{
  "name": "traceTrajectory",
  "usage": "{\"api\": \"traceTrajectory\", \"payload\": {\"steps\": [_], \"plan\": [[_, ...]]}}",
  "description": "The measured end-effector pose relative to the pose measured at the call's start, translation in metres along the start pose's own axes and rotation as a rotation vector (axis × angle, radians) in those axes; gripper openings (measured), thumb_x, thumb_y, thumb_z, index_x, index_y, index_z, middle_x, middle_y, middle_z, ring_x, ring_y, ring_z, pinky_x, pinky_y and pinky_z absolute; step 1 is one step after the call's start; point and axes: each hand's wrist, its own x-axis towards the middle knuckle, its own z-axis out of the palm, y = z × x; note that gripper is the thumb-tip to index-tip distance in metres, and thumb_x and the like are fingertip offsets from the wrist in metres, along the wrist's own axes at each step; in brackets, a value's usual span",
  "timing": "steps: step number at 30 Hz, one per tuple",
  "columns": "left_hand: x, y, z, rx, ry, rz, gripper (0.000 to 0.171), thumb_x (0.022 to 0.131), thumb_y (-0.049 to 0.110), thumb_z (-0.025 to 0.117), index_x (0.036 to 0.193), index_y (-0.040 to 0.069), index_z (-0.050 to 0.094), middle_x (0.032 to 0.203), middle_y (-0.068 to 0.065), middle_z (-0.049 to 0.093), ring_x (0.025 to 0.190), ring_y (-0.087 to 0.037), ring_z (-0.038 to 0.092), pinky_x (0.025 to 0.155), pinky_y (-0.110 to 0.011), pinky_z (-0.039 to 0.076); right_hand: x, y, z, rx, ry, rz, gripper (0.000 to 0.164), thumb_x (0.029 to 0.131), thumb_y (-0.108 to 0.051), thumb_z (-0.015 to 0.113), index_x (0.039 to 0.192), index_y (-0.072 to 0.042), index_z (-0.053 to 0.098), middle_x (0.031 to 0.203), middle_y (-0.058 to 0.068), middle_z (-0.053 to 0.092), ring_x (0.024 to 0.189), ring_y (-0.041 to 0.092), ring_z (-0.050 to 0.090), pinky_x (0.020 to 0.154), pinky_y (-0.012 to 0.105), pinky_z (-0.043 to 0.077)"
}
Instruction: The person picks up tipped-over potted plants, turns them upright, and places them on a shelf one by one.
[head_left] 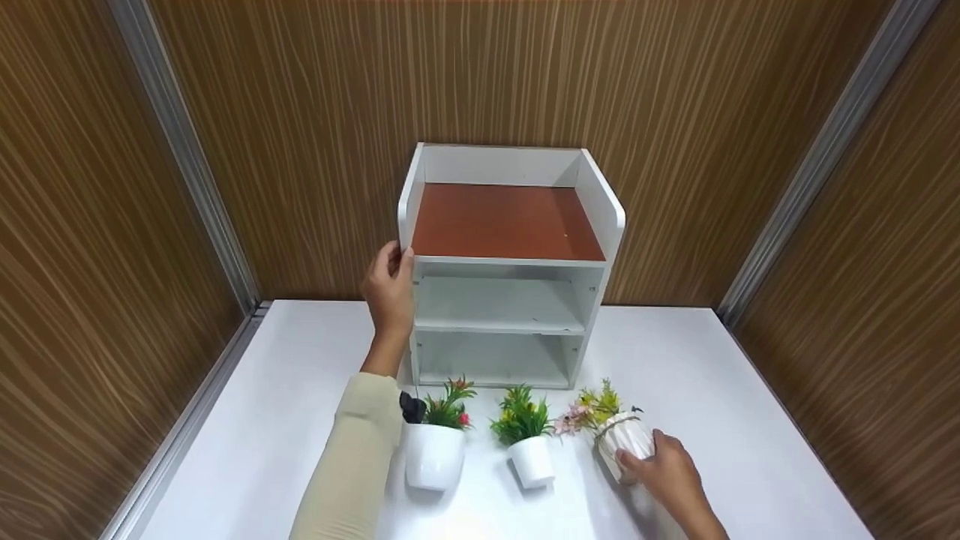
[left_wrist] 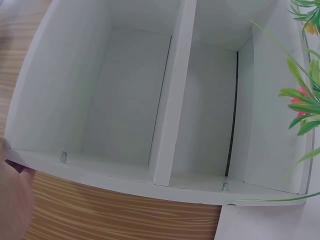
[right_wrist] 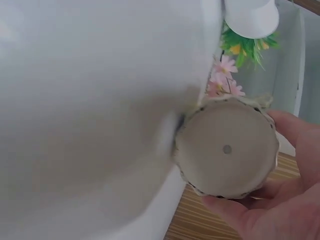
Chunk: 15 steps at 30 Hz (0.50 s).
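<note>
A small white shelf unit [head_left: 499,330] with a reddish-brown top board stands against the back wall. My left hand [head_left: 391,289] grips the front edge of its left side panel, just below the top board; in the left wrist view part of the hand [left_wrist: 16,197] shows at the panel's edge. With my right hand [head_left: 667,472] I hold a ribbed white flowerpot [head_left: 626,441] with twine round it and pink and yellow flowers [head_left: 592,406]. The pot is tipped, flowers toward the shelf unit, and its round base [right_wrist: 225,150] faces the right wrist camera.
Two more white pots stand in front of the shelf unit: a larger one [head_left: 435,457] with red flowers and a dark object behind it, and a smaller, tilted one [head_left: 532,461] with yellow flowers. Wood-grain panels [head_left: 300,150] enclose the white table [head_left: 300,360].
</note>
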Motion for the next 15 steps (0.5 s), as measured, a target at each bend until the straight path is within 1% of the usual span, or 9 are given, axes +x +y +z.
{"api": "traceTrajectory", "payload": {"steps": [2,5,8,10,12,15], "plan": [[0.000,0.000,0.000,-0.005,-0.004,-0.004,0.035,0.102,0.027,0.060,0.132,0.007,0.062,0.126,-0.007,0.068,0.116,-0.016,0.065,0.098,-0.029,0.055,0.003,-0.001,-0.003,-0.004,-0.037,0.007,0.097,0.085,-0.046,0.077,0.134,0.028,0.038,0.131,0.048,0.048,0.122,0.059,0.050,0.100,0.062,0.047],[0.000,0.000,0.001,-0.008,-0.010,-0.002,0.036,0.102,0.027,0.060,0.132,0.006,0.062,0.126,-0.007,0.068,0.117,-0.015,0.064,0.099,-0.028,0.054,0.006,-0.002,-0.009,-0.004,-0.115,0.045,0.104,0.085,-0.050,0.075,0.137,0.029,0.033,0.135,0.048,0.044,0.124,0.059,0.049,0.100,0.061,0.047],[0.000,-0.001,0.002,-0.007,-0.012,0.002,0.035,0.103,0.026,0.060,0.131,0.005,0.062,0.126,-0.008,0.067,0.116,-0.016,0.064,0.099,-0.028,0.054,0.008,-0.002,-0.013,0.003,-0.205,0.085,0.114,0.085,-0.058,0.073,0.142,0.027,0.024,0.142,0.048,0.035,0.130,0.060,0.042,0.105,0.064,0.042],[0.000,-0.001,0.002,-0.007,-0.012,0.000,0.035,0.103,0.025,0.060,0.131,0.004,0.062,0.125,-0.009,0.067,0.116,-0.017,0.064,0.099,-0.029,0.055,0.009,-0.003,-0.015,0.021,-0.248,0.109,0.118,0.084,-0.061,0.072,0.144,0.026,0.019,0.145,0.047,0.030,0.135,0.060,0.036,0.109,0.065,0.037],[0.000,-0.001,0.002,-0.008,-0.013,-0.002,0.035,0.103,0.025,0.060,0.131,0.004,0.062,0.125,-0.010,0.067,0.116,-0.018,0.064,0.099,-0.031,0.055,0.010,-0.003,-0.016,0.033,-0.266,0.121,0.121,0.083,-0.063,0.072,0.145,0.026,0.018,0.147,0.046,0.027,0.136,0.060,0.033,0.111,0.066,0.035],[0.000,-0.001,0.001,-0.008,-0.011,-0.007,0.036,0.103,0.025,0.060,0.131,0.004,0.062,0.125,-0.010,0.067,0.116,-0.018,0.064,0.099,-0.031,0.055,0.010,-0.003,-0.016,0.042,-0.252,0.122,0.120,0.081,-0.062,0.075,0.144,0.026,0.022,0.146,0.046,0.031,0.135,0.060,0.036,0.110,0.065,0.037]]}}
